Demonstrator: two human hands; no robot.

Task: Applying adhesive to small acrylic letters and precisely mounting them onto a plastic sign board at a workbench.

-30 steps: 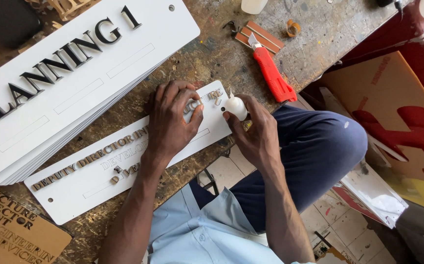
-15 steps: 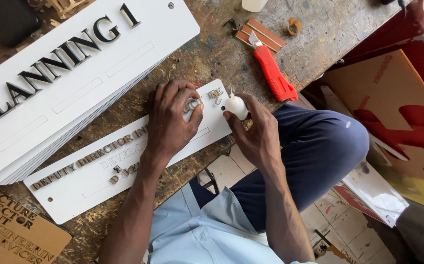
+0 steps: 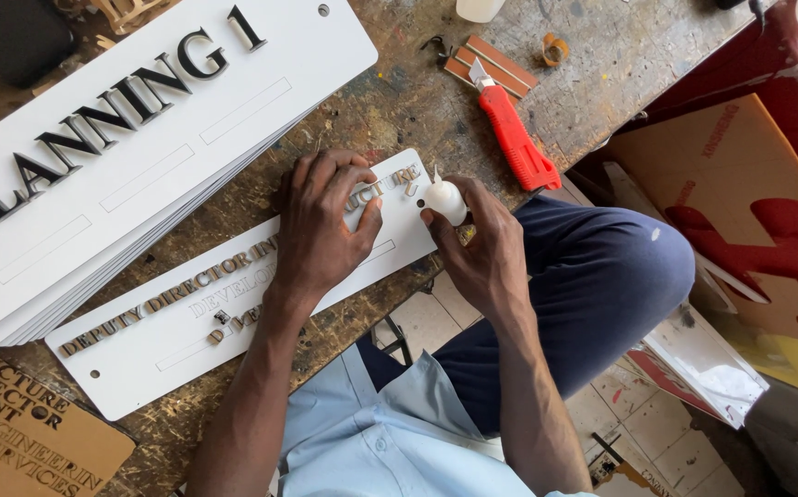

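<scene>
At the lower left corner of the frame, a brown board [image 3: 22,437] cut with lettering lies on a scarred, paint-flecked workbench [image 3: 390,101]. Above it, filling the upper left, a stack of long white sign panels [image 3: 150,138] runs diagonally, the top one carrying raised dark letters.

Just below the stack, toward the centre, a narrower white sign plate [image 3: 169,340] lies on the bench edge — gold-toned letters fixed along its upper line, a few loose letter pieces [image 3: 221,322] resting lower on its face. The left hand [image 3: 325,225] lies palm-down across the right half of this plate, fingers curled and pressing on the lettering there, thumb tip near a small letter at the plate's right end.

Just right of centre, the right hand [image 3: 482,248] pinches a small white glue bottle [image 3: 445,198] between thumb and fingers, its pointed nozzle tilted up and left, just beside the plate's right end. Whether the nozzle touches the plate cannot be told.

Farther right and higher, a red utility knife [image 3: 518,138] lies on the bench with its blade end resting over thin reddish wood strips [image 3: 495,64]. Below it, the person's knee in dark blue trousers [image 3: 592,285] juts out — red and yellow cardboard sheets [image 3: 739,202] lean at the right edge over a tiled floor [image 3: 638,414].
</scene>
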